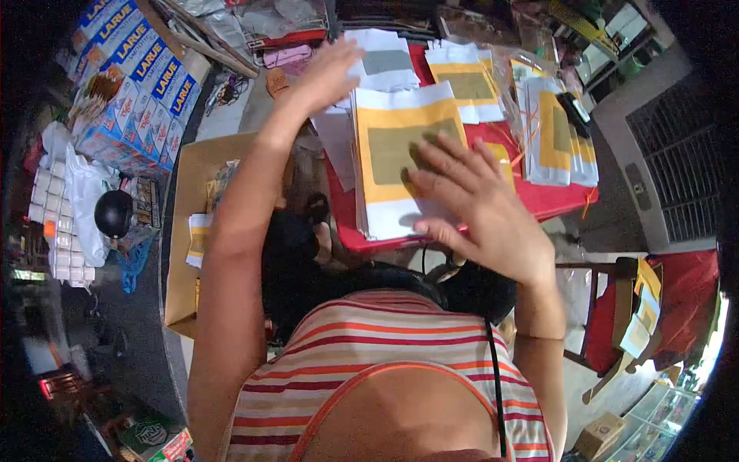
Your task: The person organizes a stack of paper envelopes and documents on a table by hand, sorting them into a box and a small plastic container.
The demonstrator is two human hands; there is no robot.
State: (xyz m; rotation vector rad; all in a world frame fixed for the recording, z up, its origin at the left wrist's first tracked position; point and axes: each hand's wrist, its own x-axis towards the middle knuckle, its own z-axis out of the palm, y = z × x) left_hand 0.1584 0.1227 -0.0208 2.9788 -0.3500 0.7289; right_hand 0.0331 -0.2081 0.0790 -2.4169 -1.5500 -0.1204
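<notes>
A stack of white papers with a yellow band and an olive-gold rectangle (404, 142) lies at the near edge of a red table (350, 219). Over its right side is my right hand (489, 204), fingers spread, nothing gripped. My left hand (327, 75) reaches out beyond the stack's far left corner, its fingers stretched and empty. Beside that hand lies a pile of white papers with a grey rectangle (385, 60). Further right are another pile of yellow-banded papers (466, 83) and bundles of the same papers (550, 135) with orange ties.
A cardboard box (204, 158) holding some papers stands left of the table. Stacked Larue beer cartons (146, 73) and a black helmet (114, 214) are further left. A dark phone-like object (573, 112) rests on the bundles. To the right, a chair (616, 308) carries more papers.
</notes>
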